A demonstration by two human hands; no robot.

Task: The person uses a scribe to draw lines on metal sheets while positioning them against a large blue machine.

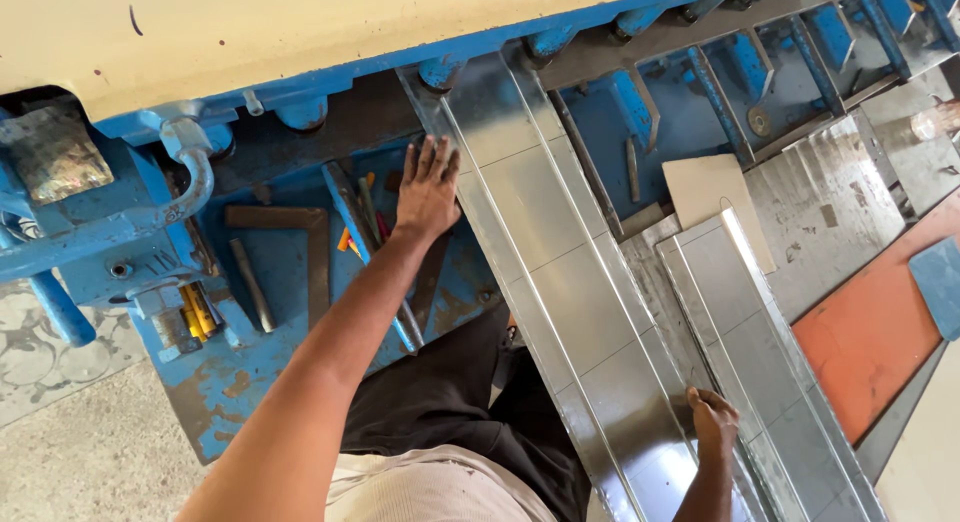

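Note:
A long shiny sheet-metal channel (540, 242) with folded edges lies on the bed of a blue shearing machine (270, 112), its far end under the machine's blade bar. My left hand (428, 190) rests flat with fingers spread against the channel's left edge near the machine. At the near end, my right hand (712, 418) grips the channel's right folded edge. A second, similar metal channel (760, 332) lies just to the right of my right hand.
The blue machine bed holds a steel square (290, 222), a metal rod (250, 282) and some small tools with orange handles (352, 240). A beige board (712, 192) lies behind the second channel. An orange floor patch (870, 332) is at the right.

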